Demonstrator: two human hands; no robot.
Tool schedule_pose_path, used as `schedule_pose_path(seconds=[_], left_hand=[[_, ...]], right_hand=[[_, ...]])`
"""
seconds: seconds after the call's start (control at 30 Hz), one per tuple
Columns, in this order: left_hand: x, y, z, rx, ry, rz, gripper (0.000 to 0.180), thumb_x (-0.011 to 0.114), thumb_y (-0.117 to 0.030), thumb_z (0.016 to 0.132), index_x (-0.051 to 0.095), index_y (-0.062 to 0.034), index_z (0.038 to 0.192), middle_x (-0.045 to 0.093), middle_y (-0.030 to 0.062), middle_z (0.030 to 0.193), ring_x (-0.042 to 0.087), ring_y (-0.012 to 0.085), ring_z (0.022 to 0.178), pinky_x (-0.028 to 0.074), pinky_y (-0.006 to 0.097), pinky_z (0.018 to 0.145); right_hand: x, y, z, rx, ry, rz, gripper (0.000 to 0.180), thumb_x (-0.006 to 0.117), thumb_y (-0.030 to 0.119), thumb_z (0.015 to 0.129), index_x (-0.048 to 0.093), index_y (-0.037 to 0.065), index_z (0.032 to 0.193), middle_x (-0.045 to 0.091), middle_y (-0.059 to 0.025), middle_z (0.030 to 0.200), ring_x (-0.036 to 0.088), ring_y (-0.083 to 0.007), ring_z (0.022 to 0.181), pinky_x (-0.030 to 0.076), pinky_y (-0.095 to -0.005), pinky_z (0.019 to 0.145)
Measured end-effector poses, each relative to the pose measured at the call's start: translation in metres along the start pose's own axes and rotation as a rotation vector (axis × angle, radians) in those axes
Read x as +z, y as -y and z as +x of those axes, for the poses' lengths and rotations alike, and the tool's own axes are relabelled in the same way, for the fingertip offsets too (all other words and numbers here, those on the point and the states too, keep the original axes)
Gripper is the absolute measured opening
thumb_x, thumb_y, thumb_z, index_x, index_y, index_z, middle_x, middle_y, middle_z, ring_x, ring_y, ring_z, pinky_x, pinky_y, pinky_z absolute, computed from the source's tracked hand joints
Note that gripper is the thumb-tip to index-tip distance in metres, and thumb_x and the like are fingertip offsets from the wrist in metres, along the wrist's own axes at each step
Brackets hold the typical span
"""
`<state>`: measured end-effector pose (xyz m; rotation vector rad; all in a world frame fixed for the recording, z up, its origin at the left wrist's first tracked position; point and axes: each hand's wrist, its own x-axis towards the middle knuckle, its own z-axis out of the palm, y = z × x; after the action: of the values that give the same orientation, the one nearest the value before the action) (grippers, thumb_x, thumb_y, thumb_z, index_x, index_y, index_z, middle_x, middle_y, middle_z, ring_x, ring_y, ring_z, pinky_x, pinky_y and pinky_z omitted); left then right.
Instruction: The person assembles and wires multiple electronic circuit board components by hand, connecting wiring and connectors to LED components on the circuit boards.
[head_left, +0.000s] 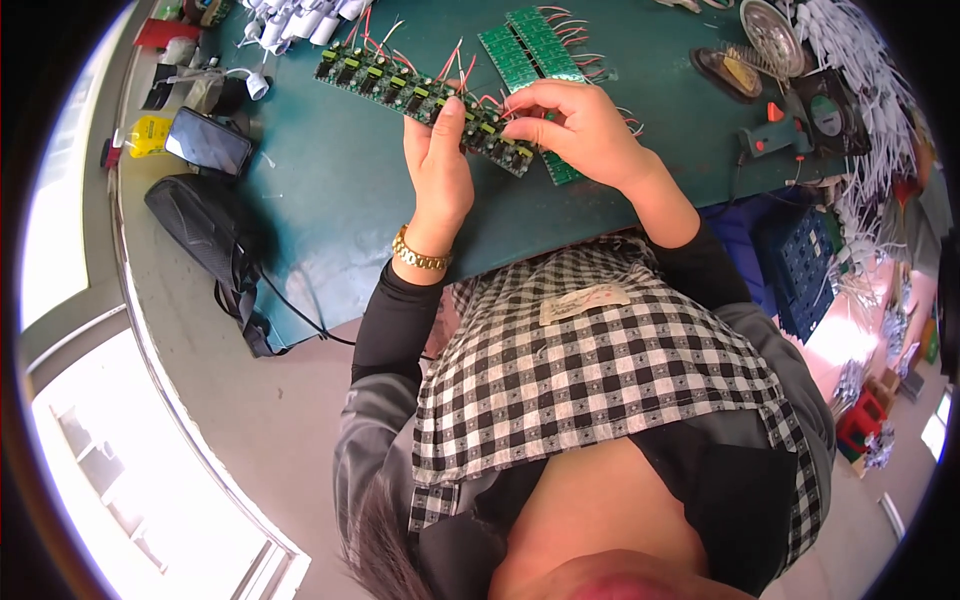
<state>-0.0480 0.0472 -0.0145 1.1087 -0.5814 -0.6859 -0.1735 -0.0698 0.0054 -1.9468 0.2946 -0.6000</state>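
Circuit board (395, 90) is held up over the table (330, 210), its right end nearer the person. Left hand (440, 170) grips it, thumb on top; right hand (575, 130) has thumb and finger close together at its right part, but what they hold cannot be told. Green boards (550, 48) lie beyond.

So the bench was a dark green tabletop (330, 215), kinda scuffed and pretty loaded. Green circuit boards (540, 55) lay flat near the far side, red and white wires poking out. Far left had a heap of white cylindrical parts (300, 22), with a dark-screened phone (208, 142) and a black pouch (200, 215) closer in. Over right: a grey-and-orange tool (772, 137) and a big tangle of white wires (850, 60).
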Motion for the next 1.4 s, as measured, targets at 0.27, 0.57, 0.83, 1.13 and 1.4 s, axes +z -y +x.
schedule_pose_path(seconds=[0.27,0.57,0.83,1.13,1.4], left_hand=[[0.009,0.0,0.002,0.071,0.052,0.0,0.02,0.056,-0.012,0.091,0.047,-0.0028,0.107,0.056,0.0036,0.098,0.053,0.0096,0.087,0.044,0.025,0.079],[0.003,-0.001,0.006,-0.029,0.124,-0.063,0.018,0.051,-0.007,0.09,0.047,-0.0014,0.107,0.058,0.0087,0.094,0.056,0.0146,0.086,0.046,0.03,0.081],[0.009,-0.011,0.004,-0.017,0.064,-0.34,0.018,0.051,-0.009,0.087,0.05,-0.0014,0.103,0.057,0.0111,0.089,0.055,0.019,0.082,0.045,0.033,0.077],[-0.008,-0.008,0.013,-0.126,-0.253,-0.524,0.015,0.047,-0.012,0.086,0.05,-0.0033,0.098,0.055,0.0109,0.082,0.05,0.0156,0.072,0.042,0.027,0.065],[-0.002,-0.005,0.012,-0.033,-0.146,-0.259,0.015,0.055,-0.018,0.088,0.052,-0.0051,0.095,0.055,0.0059,0.081,0.051,0.0127,0.073,0.043,0.025,0.063]], right_hand=[[0.002,-0.002,-0.002,0.071,-0.079,0.074,0.014,0.066,0.006,0.082,0.064,-0.002,0.092,0.061,-0.0036,0.079,0.055,-0.0067,0.068,0.044,-0.0218,0.058],[0.023,-0.006,-0.011,0.127,-0.087,0.266,0.012,0.049,0.013,0.093,0.05,0.001,0.09,0.051,-0.0006,0.078,0.044,-0.009,0.07,0.039,-0.0238,0.064],[0.033,0.0,-0.009,0.082,-0.293,0.864,0.014,0.041,0.015,0.097,0.047,0.003,0.092,0.049,-0.0021,0.086,0.046,-0.0107,0.082,0.04,-0.0254,0.082],[-0.002,0.004,-0.005,0.031,-0.512,0.732,0.017,0.052,0.02,0.093,0.045,0.006,0.098,0.048,-0.0002,0.073,0.046,-0.0081,0.062,0.04,-0.0215,0.057],[0.016,0.009,-0.003,0.341,0.125,0.602,0.017,0.064,0.017,0.085,0.06,0.004,0.094,0.053,0.0033,0.071,0.045,-0.0024,0.059,0.035,-0.0166,0.05]])
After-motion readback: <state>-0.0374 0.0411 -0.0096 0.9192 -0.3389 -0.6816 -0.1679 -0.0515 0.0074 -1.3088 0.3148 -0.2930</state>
